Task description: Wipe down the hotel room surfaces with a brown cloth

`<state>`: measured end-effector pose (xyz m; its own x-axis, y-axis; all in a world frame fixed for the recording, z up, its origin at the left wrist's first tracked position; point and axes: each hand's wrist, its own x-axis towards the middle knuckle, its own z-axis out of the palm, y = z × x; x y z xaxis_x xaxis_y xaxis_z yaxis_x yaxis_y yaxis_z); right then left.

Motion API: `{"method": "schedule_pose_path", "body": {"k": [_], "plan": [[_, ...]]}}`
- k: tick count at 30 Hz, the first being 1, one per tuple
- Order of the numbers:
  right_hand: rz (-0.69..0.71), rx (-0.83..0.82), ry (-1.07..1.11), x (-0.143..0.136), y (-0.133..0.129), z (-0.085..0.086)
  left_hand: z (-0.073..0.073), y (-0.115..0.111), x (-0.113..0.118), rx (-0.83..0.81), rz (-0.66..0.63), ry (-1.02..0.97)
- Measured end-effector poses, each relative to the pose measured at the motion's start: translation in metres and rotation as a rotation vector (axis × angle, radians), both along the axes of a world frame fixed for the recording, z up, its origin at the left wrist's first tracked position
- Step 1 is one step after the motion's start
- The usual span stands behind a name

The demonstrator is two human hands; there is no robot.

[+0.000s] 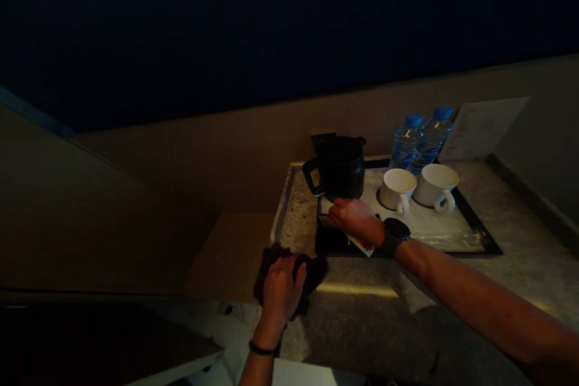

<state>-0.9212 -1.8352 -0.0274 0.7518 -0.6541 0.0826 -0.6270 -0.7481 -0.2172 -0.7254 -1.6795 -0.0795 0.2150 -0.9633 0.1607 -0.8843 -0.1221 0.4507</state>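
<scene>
A dark cloth lies bunched at the left edge of the stone counter, and my left hand is closed on it. My right hand, with a watch on its wrist, reaches over the front left part of the black-rimmed tray. Its fingers are curled, and a small white and red packet shows just under the palm; whether the fingers grip it cannot be made out. Behind that hand stands a black kettle, its handle to the left. Two white cups sit upright on the tray to the right.
Two water bottles with blue caps stand behind the cups. A white printed sheet leans on the wall at the right. The counter has a raised edge on its left side. A socket is behind the kettle.
</scene>
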Motion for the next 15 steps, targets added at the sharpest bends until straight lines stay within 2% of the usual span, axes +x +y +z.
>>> {"method": "schedule_pose_path", "body": {"k": [3, 8, 15], "plan": [[0.004, -0.004, 0.037, -0.002, 0.0, 0.004, -0.005, -0.001, 0.001, 0.046, -0.051, -0.059], [0.072, 0.046, 0.024, -0.002, 0.001, 0.009, 0.0, -0.01, 0.005, 0.088, -0.076, -0.075], [0.046, 0.08, -0.049, -0.005, -0.007, 0.003, 0.002, -0.014, 0.001, 0.115, -0.067, -0.04]]}}
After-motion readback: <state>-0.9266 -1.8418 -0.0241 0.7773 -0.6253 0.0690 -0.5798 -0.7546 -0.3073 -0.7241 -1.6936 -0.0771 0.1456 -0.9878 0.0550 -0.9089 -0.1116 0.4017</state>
